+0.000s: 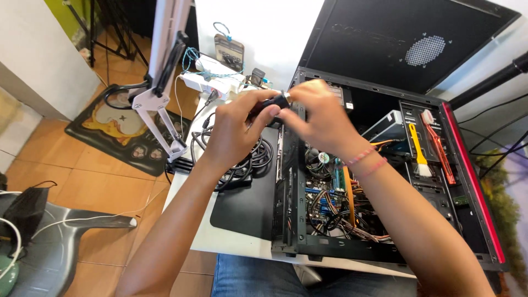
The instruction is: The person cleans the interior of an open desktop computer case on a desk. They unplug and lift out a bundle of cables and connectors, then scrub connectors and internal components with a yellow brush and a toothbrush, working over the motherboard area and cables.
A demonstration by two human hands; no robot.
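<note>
Head view: left hand (234,129) clenched round a black tool handle (269,104); right hand (319,113) pinches its tip.

The black tool (269,104) is mostly hidden inside the left hand (234,132) and the right hand (322,118), so its kind is hard to tell. The right arm covers part of the wires in the computer case (467,181). The case's bottom right corner is cut off by the edge. The grey chair (49,242) is cut off too.
</note>
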